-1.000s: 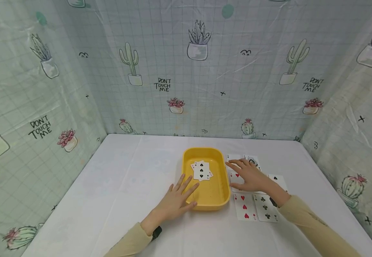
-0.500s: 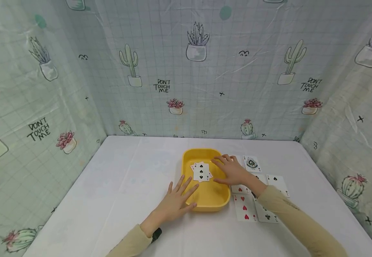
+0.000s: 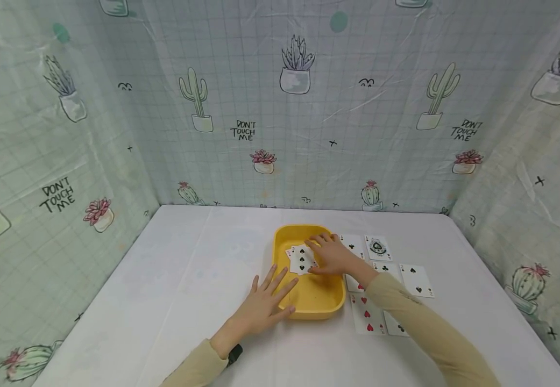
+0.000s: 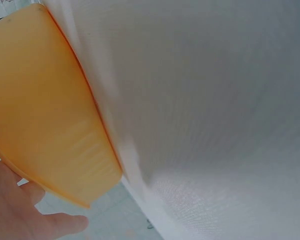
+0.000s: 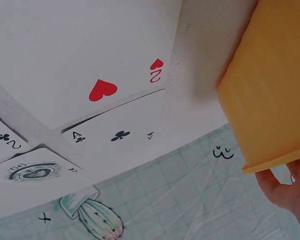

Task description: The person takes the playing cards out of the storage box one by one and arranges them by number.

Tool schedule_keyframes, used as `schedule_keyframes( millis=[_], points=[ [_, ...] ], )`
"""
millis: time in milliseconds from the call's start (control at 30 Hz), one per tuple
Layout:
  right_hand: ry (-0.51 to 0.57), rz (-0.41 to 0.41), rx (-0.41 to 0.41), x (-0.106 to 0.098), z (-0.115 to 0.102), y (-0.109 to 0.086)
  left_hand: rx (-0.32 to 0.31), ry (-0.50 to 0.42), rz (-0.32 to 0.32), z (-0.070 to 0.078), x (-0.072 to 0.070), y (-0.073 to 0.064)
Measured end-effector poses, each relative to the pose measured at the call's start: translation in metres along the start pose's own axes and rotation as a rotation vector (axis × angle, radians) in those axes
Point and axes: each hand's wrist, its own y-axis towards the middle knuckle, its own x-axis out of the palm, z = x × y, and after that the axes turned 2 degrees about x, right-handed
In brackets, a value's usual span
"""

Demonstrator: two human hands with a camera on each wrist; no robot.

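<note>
A yellow plastic bin (image 3: 316,298) sits on the table; its outer wall (image 4: 45,110) fills part of the left wrist view. Inside lies a small fanned pile of playing cards (image 3: 299,260), a three of spades on top. My right hand (image 3: 333,257) reaches over the bin's right rim, its bent fingers spread at the pile's right edge; contact with the cards is unclear. In the right wrist view, only part of this hand (image 5: 287,190) shows beyond the rim. My left hand (image 3: 260,307) has its fingers spread over the bin's left front rim.
Right of the bin, playing cards lie face up in rows: ace of clubs (image 3: 352,245), ace of spades (image 3: 378,248), two of spades (image 3: 417,280), three of hearts (image 3: 368,314) and others, some partly under the right arm. A cactus-print sheet (image 3: 299,150) hangs behind the table.
My right hand has moved left from above the laid-out cards, across the bin's rim, to the pile inside. The ace of clubs has come into view behind it. My left hand has stayed put.
</note>
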Motion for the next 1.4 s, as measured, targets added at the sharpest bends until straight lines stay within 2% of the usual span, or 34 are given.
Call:
schedule_keyframes(
  millis=[400, 800, 1167, 1400],
  points=[
    [0.004, -0.163, 0.037, 0.007, -0.003, 0.019, 0.003, 0.003, 0.0, 0.0, -0.004, 0.0],
    [-0.018, -0.229, 0.093, 0.012, -0.005, 0.027, -0.001, -0.011, -0.007, 0.0, -0.005, 0.001],
    [-0.007, -0.225, 0.076, 0.011, -0.006, 0.028, 0.0, -0.007, -0.002, -0.003, -0.001, 0.001],
    [-0.038, -0.248, 0.084, 0.014, -0.005, 0.03, 0.005, -0.003, 0.002, -0.003, -0.002, 0.001]
  ],
)
